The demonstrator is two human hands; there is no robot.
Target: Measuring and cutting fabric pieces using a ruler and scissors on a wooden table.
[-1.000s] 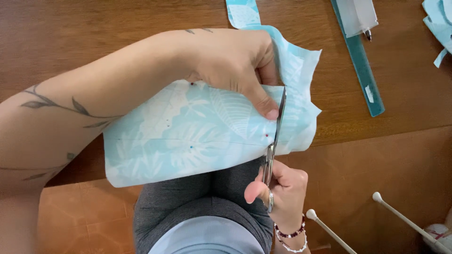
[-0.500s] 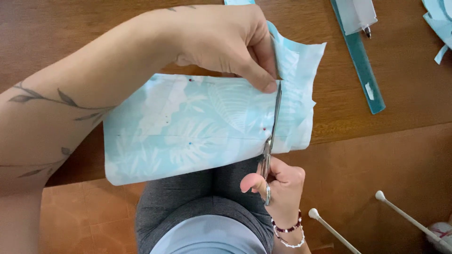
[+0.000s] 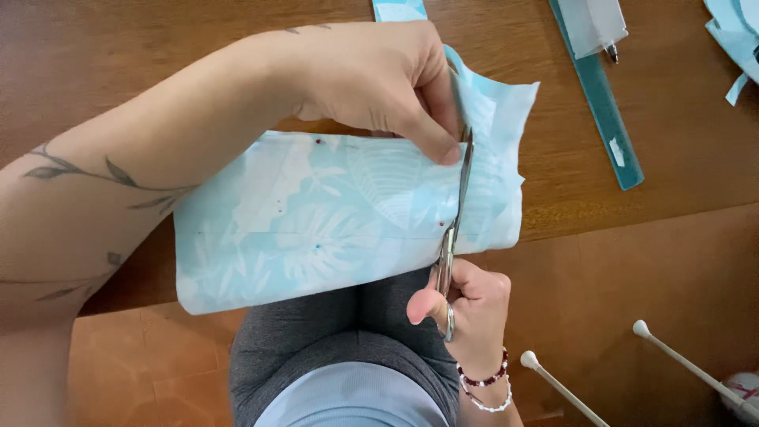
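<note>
Your left hand (image 3: 379, 79) covers the fabric's (image 3: 316, 221) top edge, and the scissors' (image 3: 455, 213) blade tips vanish behind your thumb. The ruler (image 3: 605, 111) runs off the top edge. Two white rods (image 3: 632, 372) are cut off below.

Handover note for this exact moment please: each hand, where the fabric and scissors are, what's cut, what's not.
Left hand: pinches the light blue leaf-print fabric at its top edge, over the wooden table edge.
Right hand: grips the scissors, blades running up the fabric near its right end.
Done: cut appears most of the way up.
Left: the last bit under the left fingers; right strip not yet free.
</note>
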